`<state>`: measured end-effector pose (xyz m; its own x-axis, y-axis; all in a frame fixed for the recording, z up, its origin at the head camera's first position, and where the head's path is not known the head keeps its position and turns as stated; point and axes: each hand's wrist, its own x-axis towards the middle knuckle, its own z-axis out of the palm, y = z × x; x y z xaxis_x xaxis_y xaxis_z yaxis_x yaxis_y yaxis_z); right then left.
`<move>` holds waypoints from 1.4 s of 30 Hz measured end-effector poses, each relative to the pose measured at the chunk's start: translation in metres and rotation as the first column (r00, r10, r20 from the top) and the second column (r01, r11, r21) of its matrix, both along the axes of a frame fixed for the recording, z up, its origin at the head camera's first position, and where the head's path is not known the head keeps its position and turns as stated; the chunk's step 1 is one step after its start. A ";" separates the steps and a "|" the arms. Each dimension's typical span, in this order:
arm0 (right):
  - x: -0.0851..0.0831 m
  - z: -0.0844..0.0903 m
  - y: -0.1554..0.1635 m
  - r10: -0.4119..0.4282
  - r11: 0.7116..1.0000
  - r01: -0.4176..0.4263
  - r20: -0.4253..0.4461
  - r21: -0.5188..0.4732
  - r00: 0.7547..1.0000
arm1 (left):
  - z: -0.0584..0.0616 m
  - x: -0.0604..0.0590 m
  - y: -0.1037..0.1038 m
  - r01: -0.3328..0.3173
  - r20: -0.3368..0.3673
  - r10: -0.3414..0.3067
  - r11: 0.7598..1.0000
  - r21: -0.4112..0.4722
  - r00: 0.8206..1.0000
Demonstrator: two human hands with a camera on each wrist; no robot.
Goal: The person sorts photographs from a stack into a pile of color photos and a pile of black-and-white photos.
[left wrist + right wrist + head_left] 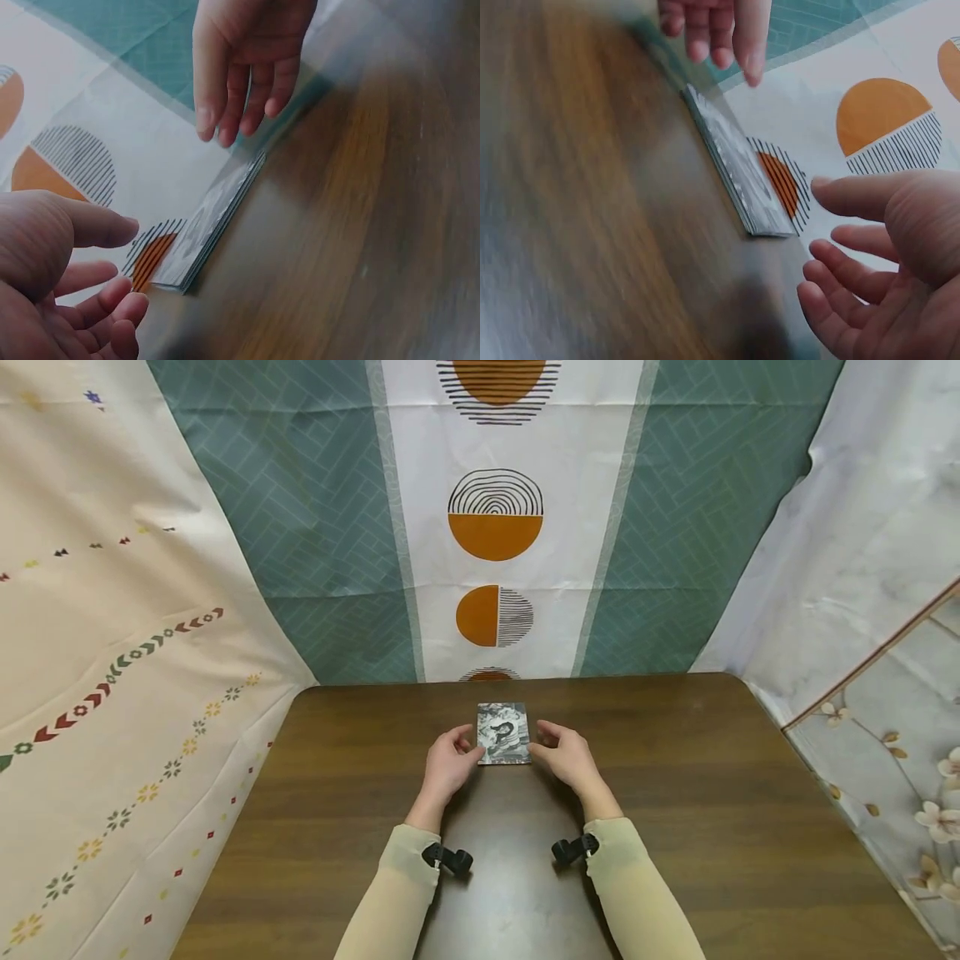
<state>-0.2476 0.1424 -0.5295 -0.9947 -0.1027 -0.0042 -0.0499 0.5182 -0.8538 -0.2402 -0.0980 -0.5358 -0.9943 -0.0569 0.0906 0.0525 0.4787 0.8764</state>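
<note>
A small stack of cards (pixel 503 733) lies flat on the dark wooden desk (pixel 675 793), near its far edge and about midway between left and right. The left hand (pixel 447 766) hovers just beside the stack's left edge, the right hand (pixel 566 756) just beside its right edge. Both hands' fingers (pixel 101 229) are relaxed and loosely spread, gripping nothing; in the wrist views they stand clear of the cards. Patterned cloth (pixel 495 527) hangs behind the desk.

Card stack (pixel 214 225) lies between two open hands
</note>
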 end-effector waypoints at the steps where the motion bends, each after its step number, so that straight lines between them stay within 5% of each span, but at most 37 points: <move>1: 0.000 -0.001 -0.002 -0.006 1.000 0.006 -0.006 0.008 1.000 | -0.001 0.000 0.001 -0.008 0.004 0.008 1.000 0.002 1.000; 13: 0.006 -0.023 -0.018 -0.020 0.991 0.030 -0.082 0.130 0.996 | -0.014 -0.001 0.005 -0.034 0.052 0.039 0.995 -0.093 0.998; 26: 0.008 -0.024 -0.021 -0.032 0.979 0.047 -0.079 0.200 0.996 | -0.016 0.003 0.005 -0.027 0.097 0.040 0.991 -0.132 0.995; 42: 0.001 -0.022 -0.026 -0.057 0.969 0.080 -0.102 0.236 0.993 | -0.016 -0.007 0.005 0.006 0.074 0.009 0.980 -0.200 0.997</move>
